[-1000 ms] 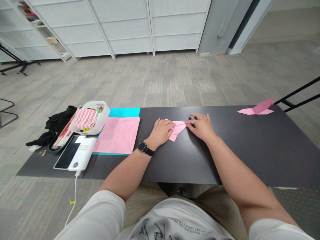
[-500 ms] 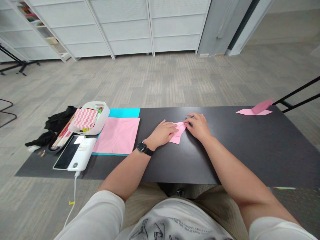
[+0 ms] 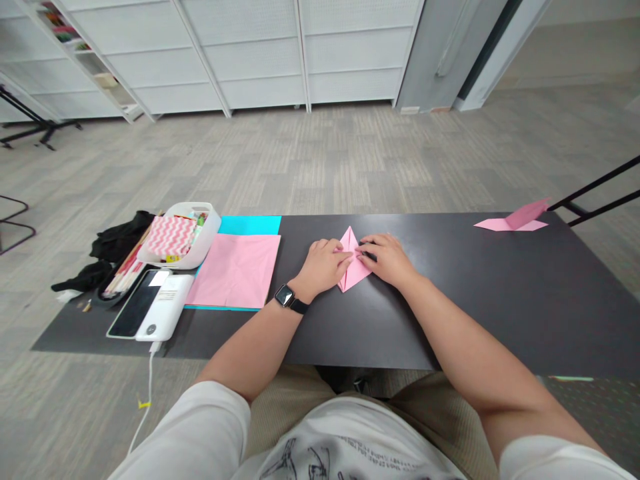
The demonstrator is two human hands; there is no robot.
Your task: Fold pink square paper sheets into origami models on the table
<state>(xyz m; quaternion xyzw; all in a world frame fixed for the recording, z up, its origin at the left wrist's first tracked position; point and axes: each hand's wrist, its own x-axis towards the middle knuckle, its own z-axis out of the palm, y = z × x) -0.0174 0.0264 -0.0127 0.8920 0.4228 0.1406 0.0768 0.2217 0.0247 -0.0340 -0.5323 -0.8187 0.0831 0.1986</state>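
Note:
A folded pink paper (image 3: 353,273) lies on the dark table between my hands, its pointed end facing away from me and a crease running down its middle. My left hand (image 3: 322,265), below a black wristwatch (image 3: 285,295), has its fingers closed together over the paper's left side, pressing it down. From the right, my right hand (image 3: 389,257) grips the other edge with curled fingers, its thumb and forefinger near the centre fold. Both hands cover parts of the paper's sides.
Pink sheets (image 3: 235,270) lie on blue paper (image 3: 250,225) to the left. Beside them are a white basket (image 3: 207,243), a phone (image 3: 133,307), a white power bank (image 3: 163,310) with a cable, and black cloth (image 3: 120,240). A folded pink piece (image 3: 515,221) stands at the far right.
The folded paper now shows a point facing away and a central crease. My right hand has moved slightly left and nearer to me; my left hand has barely shifted.

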